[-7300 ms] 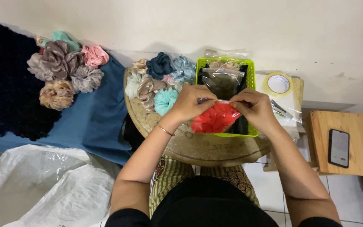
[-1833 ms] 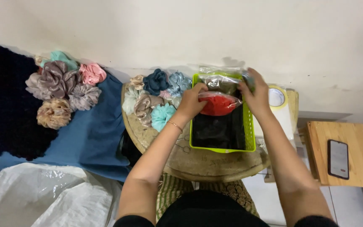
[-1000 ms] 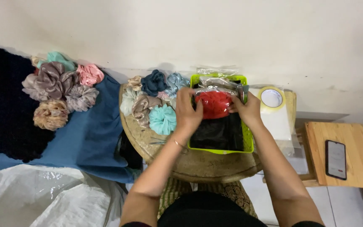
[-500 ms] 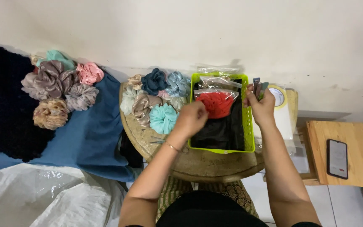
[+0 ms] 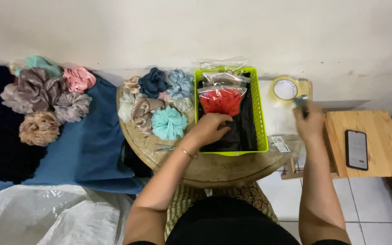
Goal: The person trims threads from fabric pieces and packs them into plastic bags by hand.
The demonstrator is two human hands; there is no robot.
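At bench's right edge: left hand (image 5: 210, 128) curled, resting in green basket (image 5: 262, 119) beside bagged red scrunchie (image 5: 222, 100); right hand (image 5: 309, 121) blurred, gripping small dark object (image 5: 301, 101). Step: bag stowed. Next calls for fresh scrunchie.

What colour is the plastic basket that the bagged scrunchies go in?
Bright lime green: the slotted rectangular plastic basket, seen clearly in the head view.
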